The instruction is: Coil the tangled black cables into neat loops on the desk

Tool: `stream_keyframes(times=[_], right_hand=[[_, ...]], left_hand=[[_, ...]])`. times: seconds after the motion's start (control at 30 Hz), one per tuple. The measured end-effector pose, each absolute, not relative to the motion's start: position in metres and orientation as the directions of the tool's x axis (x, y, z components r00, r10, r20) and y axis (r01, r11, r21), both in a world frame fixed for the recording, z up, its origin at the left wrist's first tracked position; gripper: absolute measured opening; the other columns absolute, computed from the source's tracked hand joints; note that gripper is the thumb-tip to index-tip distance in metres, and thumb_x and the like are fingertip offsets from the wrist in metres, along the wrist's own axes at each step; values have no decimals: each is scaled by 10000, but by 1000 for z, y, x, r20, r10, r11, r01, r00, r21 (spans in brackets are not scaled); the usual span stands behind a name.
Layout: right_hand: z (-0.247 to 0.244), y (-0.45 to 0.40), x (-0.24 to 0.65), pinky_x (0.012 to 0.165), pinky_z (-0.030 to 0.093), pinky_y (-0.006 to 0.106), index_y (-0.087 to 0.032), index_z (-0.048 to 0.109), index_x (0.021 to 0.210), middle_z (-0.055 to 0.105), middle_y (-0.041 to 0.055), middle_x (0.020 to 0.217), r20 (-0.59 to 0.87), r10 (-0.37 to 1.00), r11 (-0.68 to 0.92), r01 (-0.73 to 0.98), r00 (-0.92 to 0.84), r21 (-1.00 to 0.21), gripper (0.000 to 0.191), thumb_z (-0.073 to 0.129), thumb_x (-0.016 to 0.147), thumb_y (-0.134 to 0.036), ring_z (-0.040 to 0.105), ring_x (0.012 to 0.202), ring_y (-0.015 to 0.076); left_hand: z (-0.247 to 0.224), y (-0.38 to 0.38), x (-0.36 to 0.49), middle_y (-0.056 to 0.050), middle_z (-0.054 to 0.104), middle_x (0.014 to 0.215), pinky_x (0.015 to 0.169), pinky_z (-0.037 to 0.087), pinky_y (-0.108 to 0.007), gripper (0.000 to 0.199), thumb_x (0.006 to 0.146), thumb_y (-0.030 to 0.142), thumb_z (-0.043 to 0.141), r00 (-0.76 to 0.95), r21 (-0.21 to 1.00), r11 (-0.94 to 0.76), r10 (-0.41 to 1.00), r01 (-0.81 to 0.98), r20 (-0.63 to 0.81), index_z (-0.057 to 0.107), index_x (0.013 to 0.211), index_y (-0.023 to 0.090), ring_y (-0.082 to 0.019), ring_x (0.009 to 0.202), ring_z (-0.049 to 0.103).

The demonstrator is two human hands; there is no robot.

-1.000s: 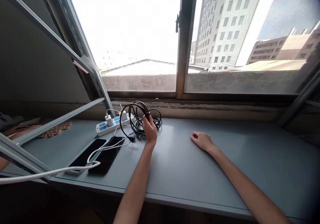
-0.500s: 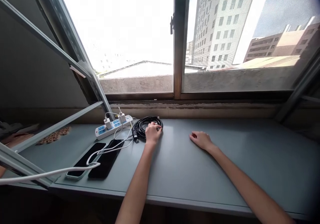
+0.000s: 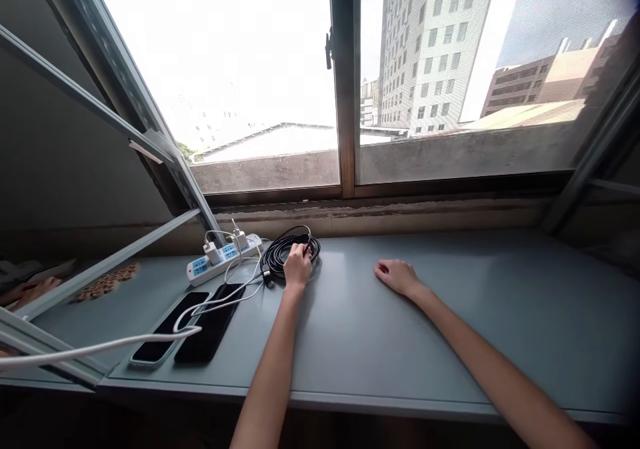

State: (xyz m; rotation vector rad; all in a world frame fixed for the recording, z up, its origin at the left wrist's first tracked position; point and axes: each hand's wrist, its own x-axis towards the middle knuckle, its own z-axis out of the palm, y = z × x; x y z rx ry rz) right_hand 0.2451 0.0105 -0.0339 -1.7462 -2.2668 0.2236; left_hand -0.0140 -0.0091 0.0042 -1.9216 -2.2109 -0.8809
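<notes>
A coil of black cable [image 3: 274,257] lies toward the back of the grey-blue desk. My left hand [image 3: 298,266] is closed on one strand of it at the coil's right side, and a loop arches up from the fingers. One plug of the cable shows at the coil's lower left. To the right, apart from the coil, my right hand [image 3: 398,277] rests on the desktop with its fingers curled in loosely and nothing visible in them.
Left of the coil is a white power strip [image 3: 199,274] with two chargers plugged in. Two phones, one pale-edged [image 3: 160,347] and one black [image 3: 200,347], lie under a white charging cord [image 3: 125,340]. A metal frame [image 3: 125,252] stands left; beyond it shows another person's hand [image 3: 43,291].
My left hand has closed on a strand of the black cable and lifted a loop above the coil. My right hand stays resting on the desk. The view has shifted slightly.
</notes>
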Motion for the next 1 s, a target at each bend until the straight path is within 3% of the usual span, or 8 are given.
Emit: stream_keyframes(times=[0.1,0.2,0.3,0.4,0.53,0.67,1.0], right_hand=[[-33,10,245,668,461,288,-140,579,791,569,5,742,117,962,269,920,-245,-284,284,483,929,-369,544,678,126],[-33,10,245,670,461,289,-139,579,795,570,7,748,116,962,270,920,-247,-283,283,484,928,-371,545,681,127],[-32,10,245,682,469,297,-137,583,804,577,10,761,116,962,271,921,-248,-280,278,488,928,-367,554,694,130],[-32,10,244,694,477,304,-135,589,813,585,12,770,114,962,270,922,-247,-276,271,491,929,-360,565,709,133],[-32,10,244,698,480,307,-133,591,819,587,12,770,112,962,270,923,-248,-274,268,494,929,-357,569,714,134],[-31,9,245,698,476,304,-136,590,816,587,14,779,113,961,274,921,-252,-278,270,491,929,-360,564,715,133],[-28,7,244,693,465,302,-138,583,827,577,14,782,109,960,279,916,-258,-289,277,482,930,-374,551,699,131]], left_hand=[[4,-8,-17,-57,596,968,657,385,-254,304,907,374,367,-199,353,42,885,935,422,613,929,197,-180,889,565],[1,-8,-19,-40,606,870,691,392,-259,272,776,461,572,-147,321,13,906,947,398,640,848,207,-195,888,557],[-3,-8,-20,-34,616,871,721,398,-272,256,722,415,639,-102,283,-14,914,959,392,645,877,212,-206,894,556],[-5,-7,-18,-59,618,936,748,401,-284,195,801,336,546,-95,261,-17,908,965,408,647,888,193,-208,906,562],[-3,-6,-14,-80,624,951,745,406,-289,272,882,285,404,-127,277,-1,888,961,443,651,881,170,-206,876,582],[1,-8,-13,-87,634,996,764,405,-296,331,915,299,336,-212,333,30,824,942,525,629,1013,181,-220,921,585],[18,-12,-26,-133,647,886,724,422,-314,414,947,311,214,-617,636,107,408,764,672,542,1087,100,-223,834,610]])
